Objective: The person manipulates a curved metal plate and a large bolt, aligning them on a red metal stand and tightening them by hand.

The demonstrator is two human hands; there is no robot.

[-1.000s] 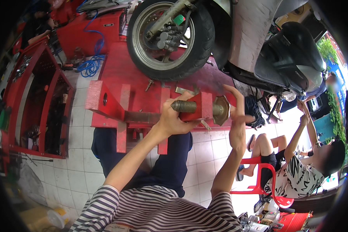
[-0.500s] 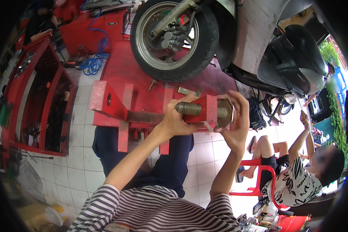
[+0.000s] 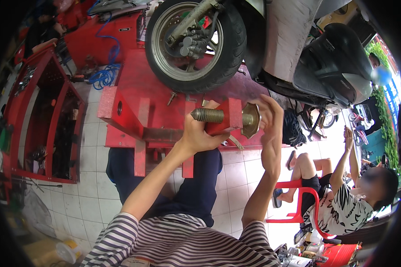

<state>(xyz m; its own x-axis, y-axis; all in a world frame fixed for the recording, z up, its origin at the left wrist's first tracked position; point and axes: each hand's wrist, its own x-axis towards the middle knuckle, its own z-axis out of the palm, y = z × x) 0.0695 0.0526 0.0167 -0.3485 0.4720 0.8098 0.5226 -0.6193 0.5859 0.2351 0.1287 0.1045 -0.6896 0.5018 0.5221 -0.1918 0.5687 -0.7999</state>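
Observation:
A red metal wheel clamp [image 3: 162,134] sits at the front edge of a red lift platform [image 3: 133,66]. Through its right jaw [image 3: 231,116] runs a thick threaded screw [image 3: 209,115], its pointed end facing left. A brass-coloured faceted knob [image 3: 251,120] is on the screw's right end. My left hand [image 3: 195,139] wraps round the right jaw from below and the left, under the screw. Just right of the knob, my right hand [image 3: 272,122] has its fingers stretched and loose; whether a fingertip still touches the knob cannot be made out.
A scooter's front wheel [image 3: 196,46] stands on the platform just beyond the clamp. Small metal parts [image 3: 172,98] lie on the platform. A red tool cabinet [image 3: 49,120] and a coiled blue hose [image 3: 104,76] are at left. A person [image 3: 347,200] sits on a red chair [image 3: 298,200] at right.
My right hand has loosened from round the knob to its right side, fingers straighter. The knob shows a different turn. My left hand keeps hold of the jaw; the view has shifted slightly.

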